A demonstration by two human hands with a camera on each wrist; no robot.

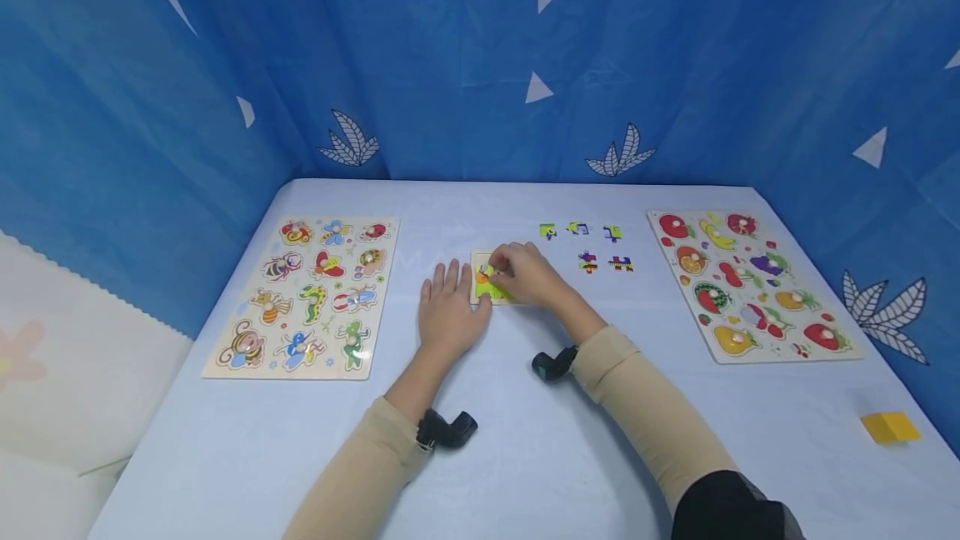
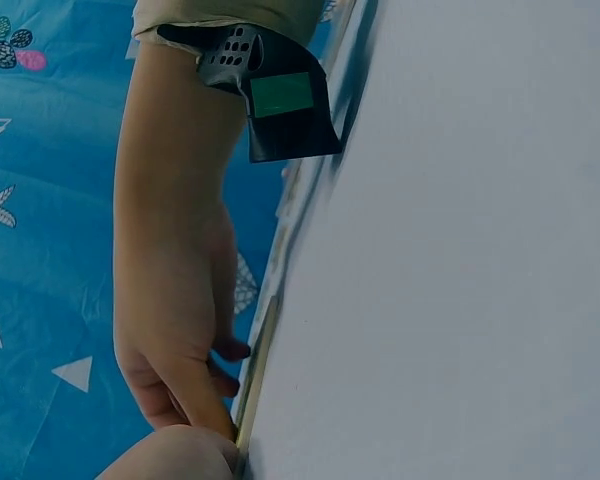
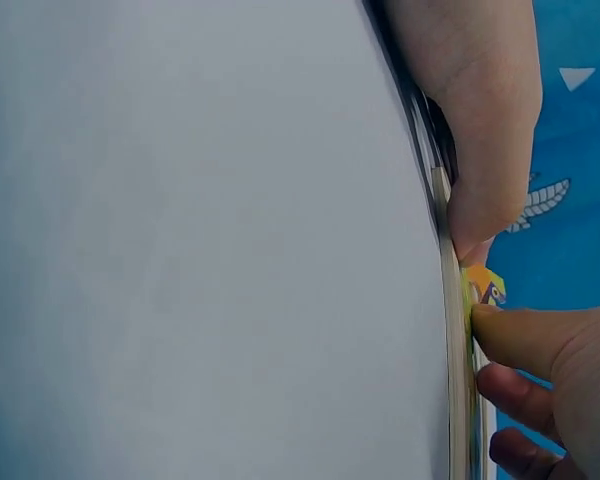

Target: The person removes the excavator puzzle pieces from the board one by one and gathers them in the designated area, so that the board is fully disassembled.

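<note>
A small wooden jigsaw board (image 1: 481, 254) with a yellow-green picture lies at the table's centre. Flat on the table at its left, my left hand (image 1: 450, 312) has its fingers stretched forward and its thumb at the board's near edge. My right hand (image 1: 522, 273) bends over the board, thumb and fingertips drawn together on a jigsaw piece there. In the right wrist view, an orange jigsaw piece with an eye (image 3: 494, 291) stands out beside the right thumb (image 3: 520, 338). The right hand's fingers hide much of the picture.
Several loose jigsaw pieces (image 1: 588, 262) lie right of the board. A peg board of insects and animals (image 1: 251, 294) lies at left, a fruit peg board (image 1: 693, 332) at right. Near the right edge is a yellow block (image 1: 890, 427). Blue curtain (image 1: 457, 65) surrounds the table (image 1: 517, 473).
</note>
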